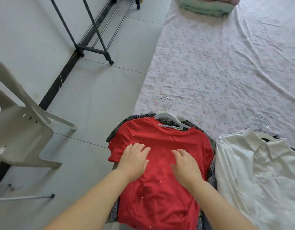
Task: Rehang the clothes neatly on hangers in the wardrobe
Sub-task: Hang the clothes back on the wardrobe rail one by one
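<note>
Both hands flat on the red top.

The left hand (133, 159) and right hand (185, 165) lie palm-down on the red top (160, 188), fingers nearly straight, gripping nothing. Beyond the fingertips, a white hanger (170, 119) sits at the collar, on the bed (218, 63). Right of the right fingers lies a white shirt (259, 171); under the top, a dark garment (125, 121).

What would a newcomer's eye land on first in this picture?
The red T-shirt at bottom centre, a white hanger at its neck, atop a dark pile, with the left hand and right hand flat on it. Right of it lies a white shirt on the floral sheet; a grey chair stands at the left.
</note>
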`<state>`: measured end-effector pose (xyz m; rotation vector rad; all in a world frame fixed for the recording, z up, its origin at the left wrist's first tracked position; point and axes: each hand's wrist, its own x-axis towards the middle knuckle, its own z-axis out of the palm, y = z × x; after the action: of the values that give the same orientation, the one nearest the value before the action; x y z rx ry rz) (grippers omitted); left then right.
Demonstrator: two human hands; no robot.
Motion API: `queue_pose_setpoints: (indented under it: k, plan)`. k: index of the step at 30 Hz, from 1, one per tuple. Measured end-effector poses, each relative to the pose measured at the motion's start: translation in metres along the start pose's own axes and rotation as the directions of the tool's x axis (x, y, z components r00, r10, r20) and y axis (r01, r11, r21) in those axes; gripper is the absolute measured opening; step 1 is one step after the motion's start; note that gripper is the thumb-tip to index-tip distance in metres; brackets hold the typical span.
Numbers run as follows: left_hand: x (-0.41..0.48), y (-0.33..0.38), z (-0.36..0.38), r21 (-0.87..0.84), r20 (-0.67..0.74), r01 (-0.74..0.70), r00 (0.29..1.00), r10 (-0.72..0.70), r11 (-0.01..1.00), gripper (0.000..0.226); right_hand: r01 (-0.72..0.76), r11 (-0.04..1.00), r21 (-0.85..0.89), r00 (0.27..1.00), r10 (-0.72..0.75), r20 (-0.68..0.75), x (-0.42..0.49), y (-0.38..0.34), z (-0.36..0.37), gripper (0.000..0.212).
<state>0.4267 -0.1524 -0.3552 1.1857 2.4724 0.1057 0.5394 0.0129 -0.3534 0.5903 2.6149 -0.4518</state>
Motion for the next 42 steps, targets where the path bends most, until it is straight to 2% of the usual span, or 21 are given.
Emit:
queue_pose_setpoints:
  k: [5,11,17,21,26,30,33,37,42]
  plan:
    - [0.047,-0.022,0.011,-0.004,-0.053,-0.006,0.999,0.006,1.000,0.049,-0.072,0.997,0.022,0.996,0.073,-0.043,0.073,0.013,-0.003,0.047]
    - [0.098,-0.038,0.040,-0.044,-0.146,0.004,0.989,-0.010,0.999,0.050,-0.087,0.995,0.049,0.963,0.097,-0.252,0.169,0.031,0.001,0.036]
    - [0.109,-0.042,0.050,-0.102,-0.208,0.008,0.978,-0.029,0.995,0.051,-0.143,0.987,0.067,0.952,0.156,-0.264,0.202,0.041,0.013,0.025]
    - [0.103,-0.042,0.037,-0.140,-0.240,0.029,0.969,-0.063,0.990,0.056,-0.124,0.983,0.132,0.915,0.165,-0.369,0.184,0.037,0.000,0.026]
    - [0.084,-0.031,-0.008,-0.222,-0.319,0.058,0.939,-0.129,0.973,0.059,0.034,0.977,0.212,0.853,0.082,-0.516,0.114,0.008,-0.042,0.030]
    - [0.043,-0.023,-0.038,-0.262,-0.276,0.115,0.942,-0.189,0.958,0.058,0.144,0.963,0.227,0.795,0.023,-0.606,0.047,-0.024,-0.083,0.040]
    - [0.005,-0.018,-0.061,-0.293,-0.313,0.107,0.928,-0.201,0.950,0.055,0.213,0.939,0.268,0.778,0.002,-0.628,0.003,-0.048,-0.110,0.044]
    - [-0.057,-0.015,-0.106,-0.340,-0.490,0.086,0.834,-0.254,0.937,0.042,0.347,0.903,0.253,0.776,-0.125,-0.619,-0.044,-0.082,-0.141,0.045]
    - [-0.156,-0.010,-0.155,-0.437,-0.656,0.173,0.610,-0.444,0.883,0.028,0.562,0.794,0.231,0.734,-0.352,-0.581,-0.090,-0.132,-0.173,0.043]
